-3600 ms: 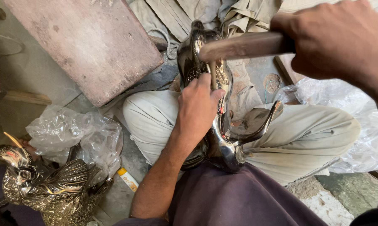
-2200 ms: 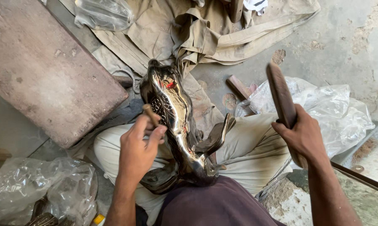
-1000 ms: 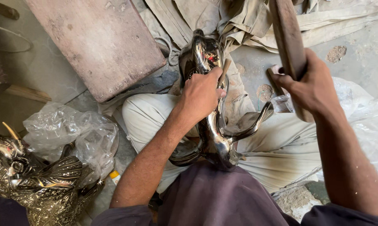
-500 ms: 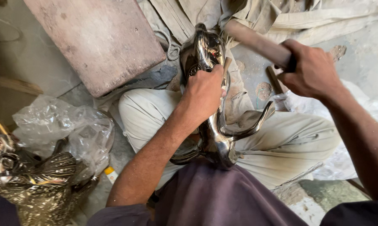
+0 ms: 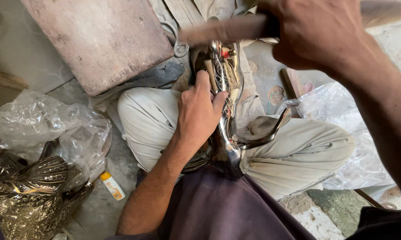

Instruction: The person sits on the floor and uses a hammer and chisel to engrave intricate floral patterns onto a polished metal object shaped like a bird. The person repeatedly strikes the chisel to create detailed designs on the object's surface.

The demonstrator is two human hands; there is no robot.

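The shiny metal figure [image 5: 227, 111], a curved silvery piece with a red spot near its upper end, lies lengthwise across the lap of a person sitting cross-legged on the floor [image 5: 22, 40], its lower end tucked against the dark purple shirt [image 5: 218, 213] and a curled arm of it reaching out over the right knee. The left hand [image 5: 199, 113] is wrapped around the figure's middle, with a small tan stick [image 5: 210, 75] standing between its fingers and the metal. The right hand [image 5: 313, 33] is closed round the handle of a wooden mallet [image 5: 227, 29], which hangs blurred just above the figure's upper end; whether it touches there I cannot tell. Room is tight on the left: one reddish stone slab [image 5: 98, 40] sits close against the left knee, its corner just beside the figure's top. Crumpled beige cloth [image 5: 196, 9] lies beyond the knees. There are two heaps of clear plastic wrap, one [image 5: 45, 129] by the left knee and one [image 5: 342, 115] under the right leg. One ornate brass figure [image 5: 27, 191] stands at the lower left edge, with one small yellow-capped tube [image 5: 111, 186] lying on the floor near it, in the gap before the left thigh.
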